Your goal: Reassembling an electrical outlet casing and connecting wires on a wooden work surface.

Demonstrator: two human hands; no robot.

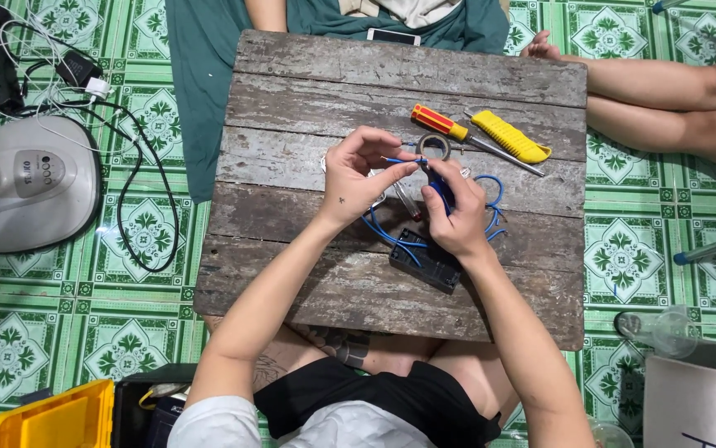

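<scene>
Nearby, screwdriver (439,122) and yellow knife (511,137) flank the hands (407,195).

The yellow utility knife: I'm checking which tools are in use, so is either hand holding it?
No, the yellow utility knife lies on the wooden board, apart from both hands, beside the screwdriver.

I count, approx: 1 screwdriver (440,122), 1 yellow utility knife (510,137), 1 tape roll (434,147), 1 black box (426,260), 1 phone (393,36), 1 fan base (30,182), 1 yellow toolbox (55,420).
</scene>
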